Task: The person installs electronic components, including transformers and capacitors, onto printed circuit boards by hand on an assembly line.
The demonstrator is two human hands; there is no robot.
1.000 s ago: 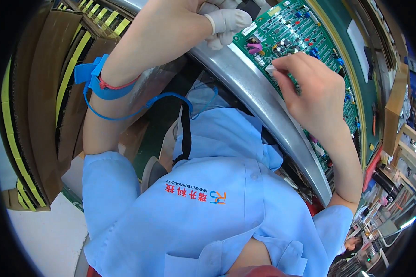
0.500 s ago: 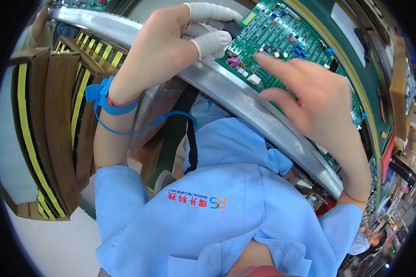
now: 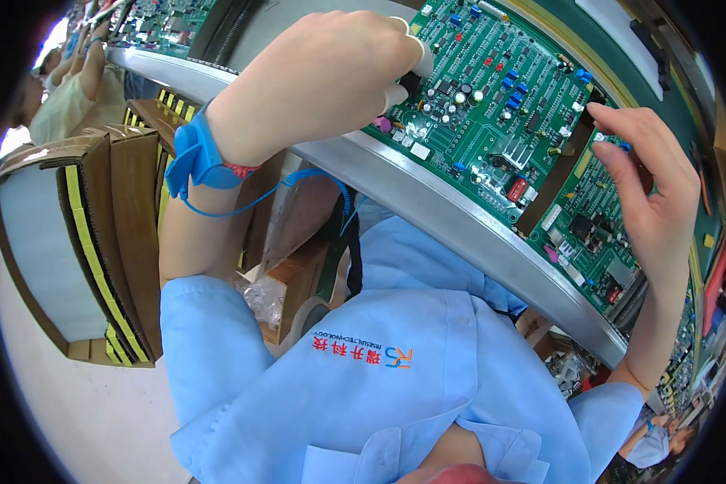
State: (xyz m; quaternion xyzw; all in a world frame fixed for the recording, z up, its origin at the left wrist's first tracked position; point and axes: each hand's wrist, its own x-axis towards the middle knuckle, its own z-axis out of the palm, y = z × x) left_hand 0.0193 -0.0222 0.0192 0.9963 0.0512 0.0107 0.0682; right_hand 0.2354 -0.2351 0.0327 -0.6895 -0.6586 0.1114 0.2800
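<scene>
My left hand (image 3: 331, 81), with white finger cots on its fingertips, is closed on a small black part (image 3: 411, 85) at the left edge of a green circuit board (image 3: 480, 121). The back of the hand faces up, so much of its grip is hidden. The board carries many small parts, among them blue, red and white ones. My right hand (image 3: 653, 161) is open, thumb and forefinger apart and nothing visible between them. It is beside the board's right edge, above a second green circuit board (image 3: 593, 214). A blue wrist strap (image 3: 202, 157) circles my left wrist.
A metal rail (image 3: 452, 194) runs along the near side of the boards. Cardboard dividers with yellow strips (image 3: 85, 250) stand at my left. More circuit boards (image 3: 165, 28) are on the line at the upper left, with other people beyond. The strap's blue cord (image 3: 242, 208) hangs loosely.
My right hand has moved right, off the first board's parts to its right edge. My left hand has rolled over, back up, still gripping the black part. The second board shows more fully.
</scene>
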